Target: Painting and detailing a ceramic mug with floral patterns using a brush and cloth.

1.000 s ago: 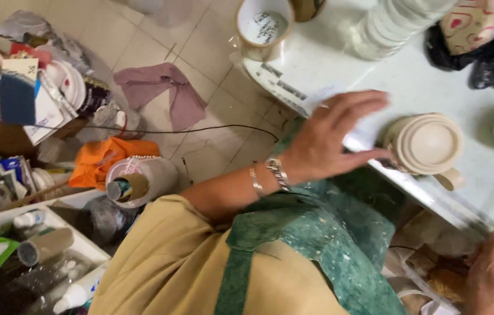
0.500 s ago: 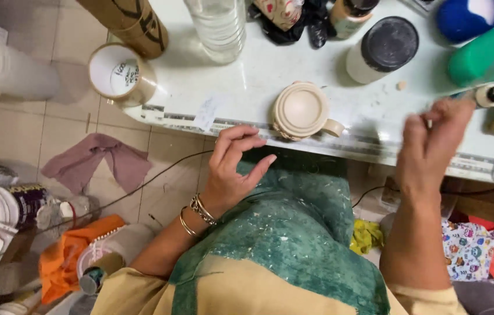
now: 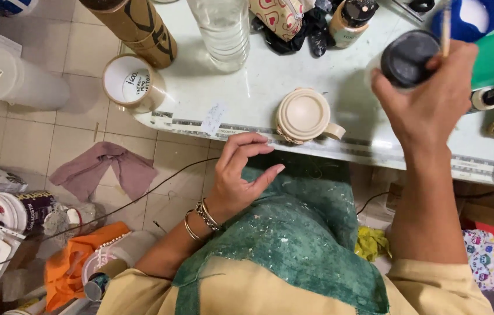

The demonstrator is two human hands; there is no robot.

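From my head camera, looking down: my right hand point(image 3: 433, 93) is raised over the tabletop point(image 3: 247, 87), fingers closed around a thin wooden stick point(image 3: 445, 26), probably a brush handle, right beside a dark round jar lid point(image 3: 410, 57). My left hand point(image 3: 238, 178) hangs just below the tabletop edge over my green paint-flecked apron point(image 3: 293, 245), fingers loosely curled, thumb near forefinger as if pinching; whether anything tiny sits between them I cannot tell.

The cream cup point(image 3: 306, 115) stands upside down at the very edge of the tabletop, handle to the right, between my two hands. I judge that the risk: a knock from my left wrist coming up could push it off onto the tiled floor point(image 3: 37, 140). My right hand could also catch the jar with the stick.

Counting: one cup, one dark-lidded jar, one clear plastic bottle point(image 3: 220, 26), one roll of tape point(image 3: 131, 81), two bangles or so on my left wrist, one mauve rag point(image 3: 104, 169) on the floor.
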